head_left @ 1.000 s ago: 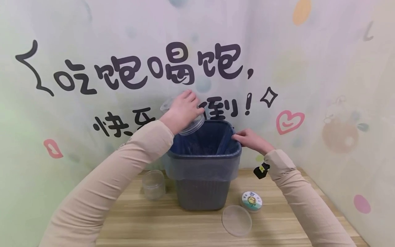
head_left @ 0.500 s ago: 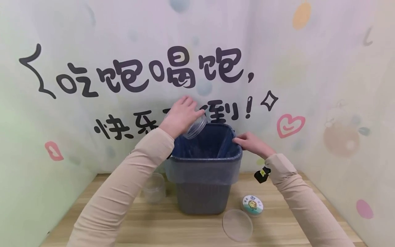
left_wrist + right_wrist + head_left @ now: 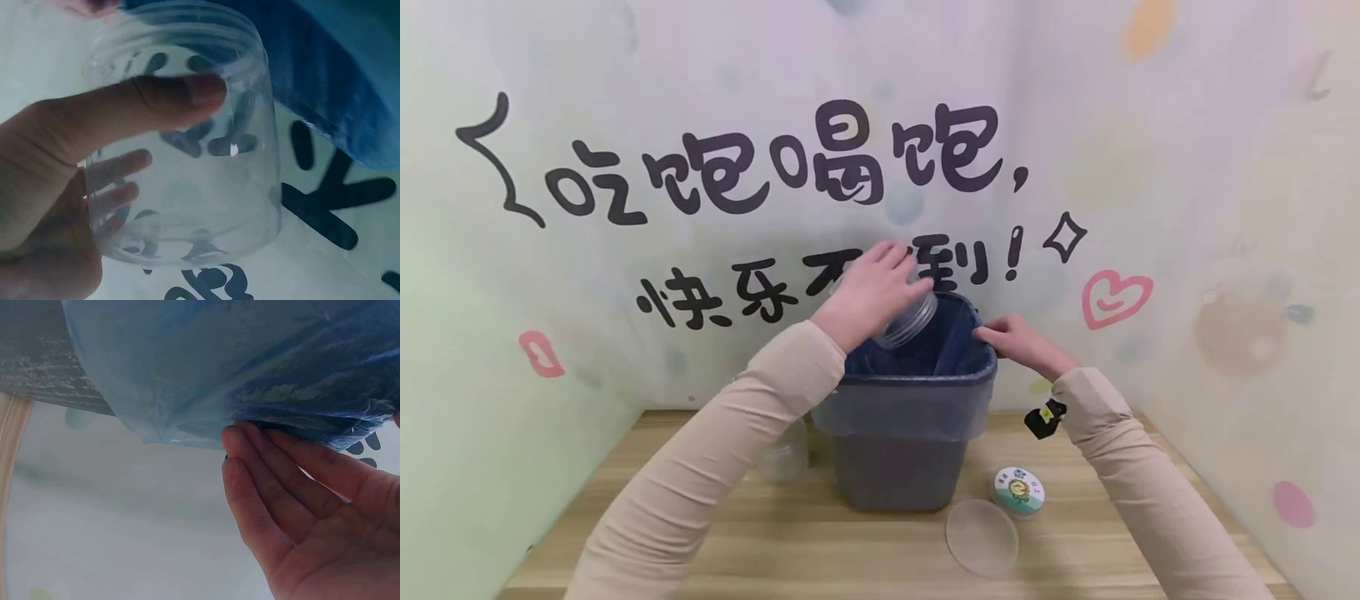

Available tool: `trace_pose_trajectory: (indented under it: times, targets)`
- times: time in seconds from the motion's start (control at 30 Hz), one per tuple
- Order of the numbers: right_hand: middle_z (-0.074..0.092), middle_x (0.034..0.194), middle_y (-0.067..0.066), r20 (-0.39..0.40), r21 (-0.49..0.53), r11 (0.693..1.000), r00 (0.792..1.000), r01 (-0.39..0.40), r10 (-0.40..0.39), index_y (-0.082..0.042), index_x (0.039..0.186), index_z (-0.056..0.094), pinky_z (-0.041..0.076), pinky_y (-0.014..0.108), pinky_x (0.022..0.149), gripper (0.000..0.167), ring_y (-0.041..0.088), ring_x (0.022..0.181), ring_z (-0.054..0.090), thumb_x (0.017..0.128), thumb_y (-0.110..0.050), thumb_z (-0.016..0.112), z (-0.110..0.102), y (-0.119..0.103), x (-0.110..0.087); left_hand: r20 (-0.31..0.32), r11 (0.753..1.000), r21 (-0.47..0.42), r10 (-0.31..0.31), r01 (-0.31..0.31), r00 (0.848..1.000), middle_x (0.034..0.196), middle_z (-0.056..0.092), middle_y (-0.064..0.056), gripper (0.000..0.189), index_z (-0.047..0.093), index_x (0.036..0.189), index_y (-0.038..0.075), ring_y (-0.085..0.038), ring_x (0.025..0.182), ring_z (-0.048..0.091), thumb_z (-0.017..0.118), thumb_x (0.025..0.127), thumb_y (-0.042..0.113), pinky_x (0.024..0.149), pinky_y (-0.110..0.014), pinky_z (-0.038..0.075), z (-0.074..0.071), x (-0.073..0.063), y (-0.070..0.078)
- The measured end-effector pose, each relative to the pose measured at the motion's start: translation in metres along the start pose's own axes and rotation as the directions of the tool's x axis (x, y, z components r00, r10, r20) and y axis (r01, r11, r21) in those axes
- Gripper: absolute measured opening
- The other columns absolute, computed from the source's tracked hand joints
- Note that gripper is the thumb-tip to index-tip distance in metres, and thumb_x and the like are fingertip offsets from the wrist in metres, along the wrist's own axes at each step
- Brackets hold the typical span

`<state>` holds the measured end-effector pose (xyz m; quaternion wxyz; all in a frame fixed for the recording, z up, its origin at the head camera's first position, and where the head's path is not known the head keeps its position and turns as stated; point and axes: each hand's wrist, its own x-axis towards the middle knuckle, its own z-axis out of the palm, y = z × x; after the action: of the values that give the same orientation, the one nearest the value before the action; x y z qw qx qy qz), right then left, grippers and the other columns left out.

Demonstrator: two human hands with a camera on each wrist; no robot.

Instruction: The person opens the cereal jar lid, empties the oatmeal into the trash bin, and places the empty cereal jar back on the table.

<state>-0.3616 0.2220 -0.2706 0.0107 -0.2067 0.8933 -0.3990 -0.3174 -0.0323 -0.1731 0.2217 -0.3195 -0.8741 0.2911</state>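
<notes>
My left hand [image 3: 868, 293] grips a clear plastic jar [image 3: 912, 321] and holds it tilted over the trash bin [image 3: 898, 479], mouth towards the opening. In the left wrist view the thumb lies across the jar [image 3: 200, 187] and the other fingers are behind it; the jar looks see-through, with nothing visible inside. A blue bin liner [image 3: 902, 412] lines the bin and folds down over its rim. At the rim's right side, my right hand [image 3: 1018, 343] pinches the edge. The right wrist view shows its fingers against the outside of the liner [image 3: 187, 375].
Partly behind the left forearm, another clear jar [image 3: 786, 457] stands left of the bin. A round translucent lid [image 3: 982, 537] lies in front of it, beside a small round tub [image 3: 1018, 490] with a printed top. The wooden table [image 3: 790, 550] meets lettered wall sheeting behind.
The left hand and its jar have shifted right and further over the bin's opening. My right hand stays at the rim. The whole head view has shifted slightly.
</notes>
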Motion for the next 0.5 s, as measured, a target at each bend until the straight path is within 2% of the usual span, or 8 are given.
trace_pose_trajectory:
  times: [0.1,0.2,0.33,0.4,0.5]
  targets:
    - [0.061,0.078,0.001,-0.006,-0.011,1.000,1.000,0.001,-0.001,0.006,0.098,0.067,0.050,0.040,0.088,0.036,0.016,0.080,0.059,0.100,-0.024,0.047,-0.002,-0.001,0.000,-0.027,0.999,0.001,-0.040,0.040,0.999,0.142,0.043,-0.010,0.071,0.042,0.144,0.027,-0.030,0.134,0.029,0.074,0.080,0.018,0.112,-0.041,0.015,-0.003,0.002,0.005]
    - [0.058,0.075,0.001,0.002,-0.006,1.000,1.000,-0.005,0.005,0.004,0.095,0.067,0.049,0.036,0.084,0.034,0.018,0.077,0.056,0.100,-0.024,0.047,-0.001,-0.003,0.000,-0.022,0.997,-0.044,-0.062,0.061,0.998,0.144,0.040,-0.010,0.075,0.040,0.146,0.027,-0.030,0.135,0.027,0.075,0.080,0.017,0.113,-0.041,0.013,-0.003,-0.001,0.003]
    - [0.057,0.073,0.000,-0.002,0.017,1.000,1.000,-0.013,0.013,0.003,0.090,0.065,0.049,0.034,0.082,0.032,0.016,0.073,0.055,0.100,-0.021,0.047,-0.001,-0.001,-0.001,-0.031,0.985,-0.162,-0.065,0.059,0.997,0.146,0.037,-0.014,0.084,0.039,0.147,0.023,-0.033,0.135,0.027,0.081,0.075,0.025,0.114,-0.043,0.014,0.002,-0.007,-0.004]
    - [0.058,0.073,0.000,-0.007,0.032,0.999,1.000,-0.013,0.013,0.004,0.090,0.065,0.050,0.034,0.083,0.032,0.015,0.073,0.056,0.100,-0.021,0.047,-0.001,0.000,-0.002,-0.054,0.973,-0.224,-0.076,0.062,0.996,0.146,0.037,-0.015,0.089,0.039,0.147,0.021,-0.034,0.134,0.027,0.085,0.071,0.029,0.114,-0.044,0.015,0.005,-0.011,-0.008]
    - [0.057,0.073,-0.001,-0.009,0.041,0.999,1.000,-0.015,0.016,0.003,0.091,0.065,0.049,0.034,0.083,0.032,0.015,0.074,0.055,0.100,-0.022,0.048,0.000,0.003,-0.003,-0.088,0.944,-0.323,-0.097,0.064,0.991,0.144,0.039,-0.016,0.091,0.040,0.146,0.019,-0.035,0.133,0.029,0.087,0.068,0.027,0.113,-0.045,0.016,0.012,-0.019,-0.014]
